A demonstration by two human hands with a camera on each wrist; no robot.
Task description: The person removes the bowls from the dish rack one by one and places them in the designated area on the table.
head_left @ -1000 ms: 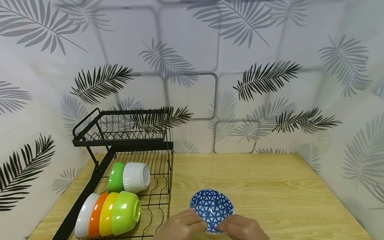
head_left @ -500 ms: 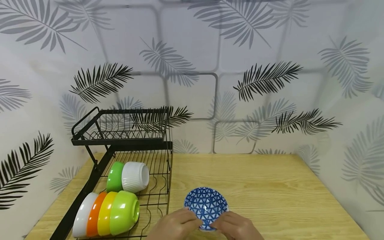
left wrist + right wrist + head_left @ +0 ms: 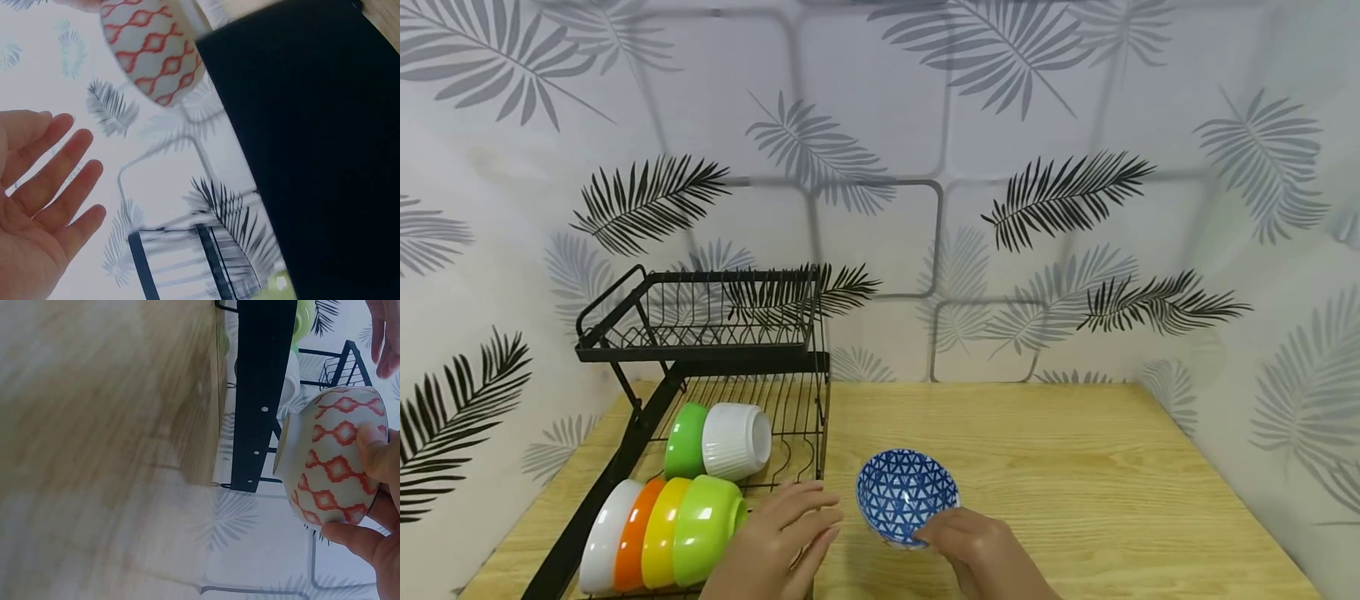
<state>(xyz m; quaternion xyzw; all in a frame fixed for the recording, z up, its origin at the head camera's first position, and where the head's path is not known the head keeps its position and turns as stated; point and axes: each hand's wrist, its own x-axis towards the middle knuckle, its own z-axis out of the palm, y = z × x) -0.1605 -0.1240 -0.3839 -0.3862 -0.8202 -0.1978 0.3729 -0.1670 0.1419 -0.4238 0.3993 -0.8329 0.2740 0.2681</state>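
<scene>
A small bowl (image 3: pixel 904 493), with blue triangles inside and a red lattice on its white outside, hangs over the table in front of me, mouth toward the head camera. My right hand (image 3: pixel 988 554) grips its near right rim; in the right wrist view, thumb and fingers are on the bowl's wall (image 3: pixel 334 459). My left hand (image 3: pixel 782 537) is apart from the bowl, to its left, beside the rack's right edge. Its spread fingers hold nothing, as the left wrist view shows beside the same bowl (image 3: pixel 153 50).
A black two-tier dish rack (image 3: pixel 696 354) stands on the left of the wooden table (image 3: pixel 1037 467). Nested on its lower tier are white, orange, yellow and lime bowls (image 3: pixel 707 529). Behind them lie a green bowl (image 3: pixel 682 442) and a white ribbed cup (image 3: pixel 736 439).
Both hands held the bowl before; the left has let go and moved left toward the rack. The bowl has shifted slightly left and away from me in the right hand.
</scene>
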